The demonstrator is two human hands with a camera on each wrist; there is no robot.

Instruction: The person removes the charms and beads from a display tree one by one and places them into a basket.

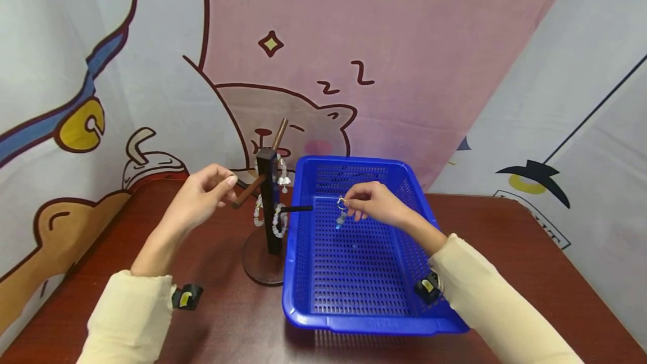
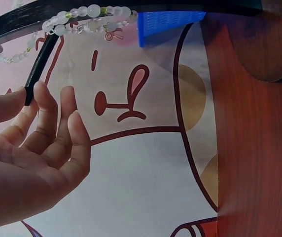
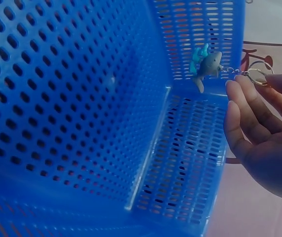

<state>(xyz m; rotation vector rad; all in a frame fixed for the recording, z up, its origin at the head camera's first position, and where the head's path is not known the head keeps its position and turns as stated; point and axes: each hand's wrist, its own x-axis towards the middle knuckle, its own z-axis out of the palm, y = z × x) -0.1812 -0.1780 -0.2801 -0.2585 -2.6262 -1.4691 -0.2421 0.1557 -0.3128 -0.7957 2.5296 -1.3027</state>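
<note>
Keychain (image 3: 211, 65): held over the blue basket (image 1: 384, 324); long axis near vertical in head view, ring end up, grey-and-teal charm end pointing down.

Backdrop: 1 cartoon cloth (image 1: 429, 44), pink and white, sleeping bear drawn on it. Before it, reddish-brown table (image 1: 510, 268), wood-grained. Basket on table, perforated, count 1, long sides running away from the person.

Just left of basket: 1 stand (image 1: 269, 195), upright, dark post on round base. Pegs visible, 4: 2 brown, 2 black.

Hands, 2, both narrowed to a pinch. Left hand (image 1: 197, 201) pinches tip of 1 black peg (image 2: 41, 66) between thumb and finger; right hand (image 1: 378, 205) pinches keychain, count 1, by its ring end.

Bracelets (image 2: 95, 10), pale beads, hanging about the post: at least 3.
</note>
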